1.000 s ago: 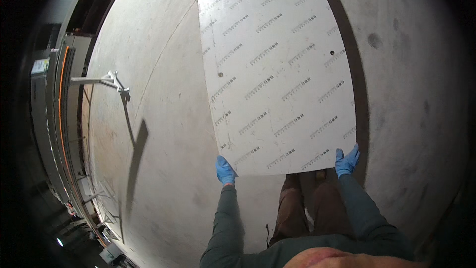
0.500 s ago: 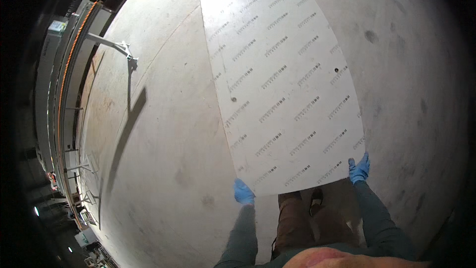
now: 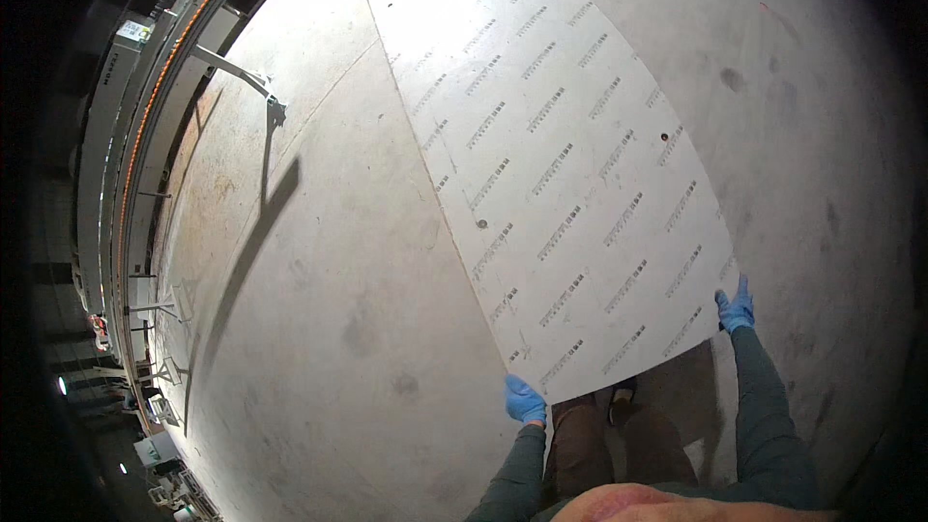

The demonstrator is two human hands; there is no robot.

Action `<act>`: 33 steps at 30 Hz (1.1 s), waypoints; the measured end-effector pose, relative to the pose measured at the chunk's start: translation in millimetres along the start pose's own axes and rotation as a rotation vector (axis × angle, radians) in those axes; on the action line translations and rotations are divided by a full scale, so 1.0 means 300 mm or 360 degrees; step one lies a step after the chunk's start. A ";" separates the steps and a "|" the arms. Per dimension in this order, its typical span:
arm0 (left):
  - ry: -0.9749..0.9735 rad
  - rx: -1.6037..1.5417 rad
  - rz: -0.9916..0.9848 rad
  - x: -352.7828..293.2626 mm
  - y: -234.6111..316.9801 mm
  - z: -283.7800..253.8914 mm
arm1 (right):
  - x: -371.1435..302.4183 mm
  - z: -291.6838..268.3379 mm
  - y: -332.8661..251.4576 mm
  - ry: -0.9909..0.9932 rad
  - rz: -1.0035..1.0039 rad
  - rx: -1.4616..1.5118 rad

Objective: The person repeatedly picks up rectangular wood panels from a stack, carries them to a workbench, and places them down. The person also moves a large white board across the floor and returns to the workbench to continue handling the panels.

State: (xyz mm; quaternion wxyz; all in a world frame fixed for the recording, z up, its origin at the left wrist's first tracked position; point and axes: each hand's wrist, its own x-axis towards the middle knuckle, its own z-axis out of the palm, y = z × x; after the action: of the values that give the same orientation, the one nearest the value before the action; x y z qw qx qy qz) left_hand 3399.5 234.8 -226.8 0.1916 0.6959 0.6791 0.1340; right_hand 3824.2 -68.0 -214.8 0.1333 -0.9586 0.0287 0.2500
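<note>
Head view, left hand [image 3: 525,399]: clamped on sheet [image 3: 580,232];
Right hand [image 3: 736,305]: clamped likewise;
Sheet: corner-only grip could slip, tilting it.

Head-worn wide fisheye looks down at the panel [image 3: 580,222]
</note>
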 end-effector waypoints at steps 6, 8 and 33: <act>-0.0056 0.0008 -0.0170 -0.043 0.004 0.060 | 0.092 -0.052 -0.046 -0.0030 -0.0051 0.0009; -0.0076 -0.0032 -0.0115 -0.048 -0.020 0.080 | 0.110 -0.048 -0.049 0.0000 0.0018 -0.0045; -0.0168 -0.0346 0.0042 0.099 -0.192 0.020 | -0.130 0.119 -0.008 0.0050 0.0068 0.0015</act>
State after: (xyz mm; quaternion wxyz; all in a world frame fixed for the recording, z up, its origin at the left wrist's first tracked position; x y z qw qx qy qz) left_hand 3351.9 264.2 -260.0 0.2994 0.6859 0.6404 0.1725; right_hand 3773.5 -56.5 -225.0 0.1321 -0.9609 0.0524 0.2376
